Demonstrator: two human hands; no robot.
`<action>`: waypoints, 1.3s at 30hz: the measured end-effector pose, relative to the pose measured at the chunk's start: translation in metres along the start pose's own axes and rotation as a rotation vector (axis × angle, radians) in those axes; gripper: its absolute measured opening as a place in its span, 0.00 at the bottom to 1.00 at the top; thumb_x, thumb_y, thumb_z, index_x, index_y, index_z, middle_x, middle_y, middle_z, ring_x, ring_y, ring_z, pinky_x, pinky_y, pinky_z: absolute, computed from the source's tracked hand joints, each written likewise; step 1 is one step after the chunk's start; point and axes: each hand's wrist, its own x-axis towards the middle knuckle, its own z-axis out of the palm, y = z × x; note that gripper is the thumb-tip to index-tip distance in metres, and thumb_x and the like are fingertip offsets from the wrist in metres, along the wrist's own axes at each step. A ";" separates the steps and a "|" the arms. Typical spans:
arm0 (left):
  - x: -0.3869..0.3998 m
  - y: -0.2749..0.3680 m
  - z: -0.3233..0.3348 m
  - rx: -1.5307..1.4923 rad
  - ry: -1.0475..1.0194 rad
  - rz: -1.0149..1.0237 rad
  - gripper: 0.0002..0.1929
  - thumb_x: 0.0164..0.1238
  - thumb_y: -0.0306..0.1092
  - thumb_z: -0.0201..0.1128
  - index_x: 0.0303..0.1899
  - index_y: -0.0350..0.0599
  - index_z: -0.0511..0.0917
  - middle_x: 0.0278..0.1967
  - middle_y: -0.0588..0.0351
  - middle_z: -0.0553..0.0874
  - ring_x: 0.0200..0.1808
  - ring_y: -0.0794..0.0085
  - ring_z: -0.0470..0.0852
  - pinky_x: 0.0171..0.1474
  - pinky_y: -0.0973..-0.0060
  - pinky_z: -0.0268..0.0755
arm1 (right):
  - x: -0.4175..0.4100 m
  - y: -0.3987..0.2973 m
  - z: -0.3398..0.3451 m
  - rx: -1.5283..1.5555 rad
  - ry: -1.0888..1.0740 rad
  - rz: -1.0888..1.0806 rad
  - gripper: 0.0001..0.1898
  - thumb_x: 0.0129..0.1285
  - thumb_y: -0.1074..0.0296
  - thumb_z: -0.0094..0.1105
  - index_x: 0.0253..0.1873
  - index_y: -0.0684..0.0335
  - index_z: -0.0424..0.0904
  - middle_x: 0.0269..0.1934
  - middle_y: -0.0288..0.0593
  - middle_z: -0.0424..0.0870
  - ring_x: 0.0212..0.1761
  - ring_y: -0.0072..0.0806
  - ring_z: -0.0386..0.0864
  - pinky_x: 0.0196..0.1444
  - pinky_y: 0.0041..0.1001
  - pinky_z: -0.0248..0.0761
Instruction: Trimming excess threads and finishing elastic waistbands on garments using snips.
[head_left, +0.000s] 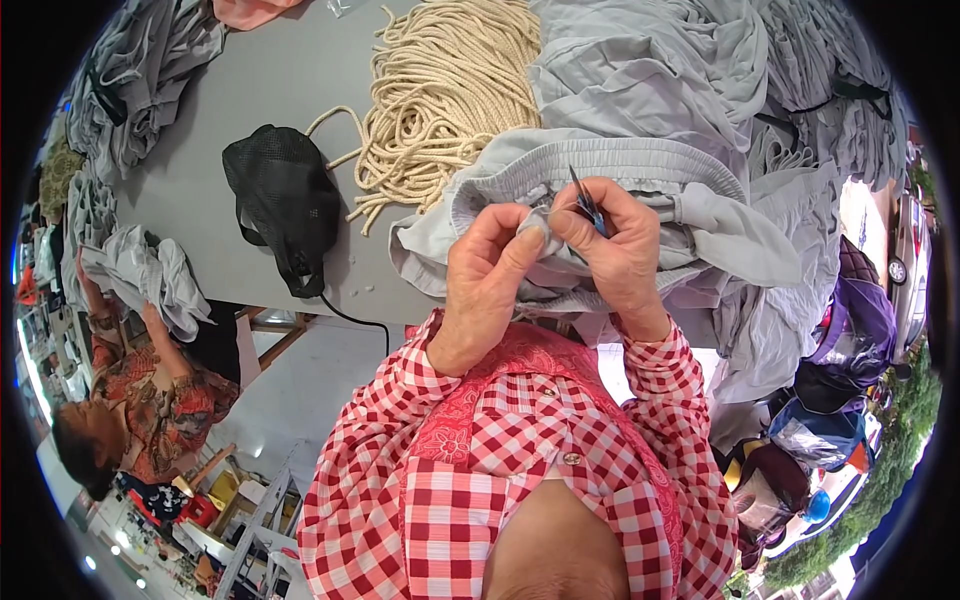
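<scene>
A light grey garment with a gathered elastic waistband (645, 161) lies at the table's near edge under both hands. With thumb and fingers, my left hand (491, 277) pinches a small fold of its cloth. Close beside it, touching or nearly so, my right hand (615, 244) holds small thread snips (589, 201) with their blades pointing up and away from me. The right thumb and forefinger meet near the pinched cloth; whether they grip thread or fabric there is hidden. Behind the garment lies a heap of cream braided cord (450, 97).
A black mesh bag (281, 199) lies on the grey table (217, 90), left of the cord. Grey garments are piled at back right (645, 67) and far left (150, 75). At left, another person (157, 397) handles grey cloth. Bags (847, 345) stand at right.
</scene>
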 end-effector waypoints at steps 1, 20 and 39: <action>0.000 -0.001 0.000 0.037 -0.001 -0.012 0.07 0.66 0.29 0.55 0.42 0.38 0.74 0.33 0.65 0.78 0.33 0.87 0.72 0.36 0.88 0.66 | 0.001 -0.001 0.000 -0.002 0.021 0.013 0.06 0.57 0.74 0.62 0.36 0.66 0.74 0.28 0.28 0.73 0.28 0.11 0.65 0.32 0.11 0.60; 0.003 -0.003 -0.002 0.297 0.001 0.099 0.08 0.63 0.28 0.58 0.41 0.34 0.77 0.32 0.61 0.76 0.34 0.82 0.71 0.37 0.85 0.64 | -0.022 0.000 -0.015 -0.729 0.019 -0.279 0.16 0.58 0.61 0.60 0.45 0.67 0.73 0.30 0.44 0.77 0.26 0.29 0.75 0.29 0.23 0.69; 0.003 0.003 0.000 0.475 -0.048 0.166 0.04 0.59 0.24 0.60 0.36 0.36 0.78 0.30 0.58 0.78 0.31 0.76 0.72 0.37 0.82 0.65 | -0.010 0.002 -0.022 -0.522 -0.042 -0.252 0.12 0.59 0.66 0.59 0.42 0.68 0.74 0.28 0.42 0.78 0.26 0.26 0.74 0.29 0.21 0.66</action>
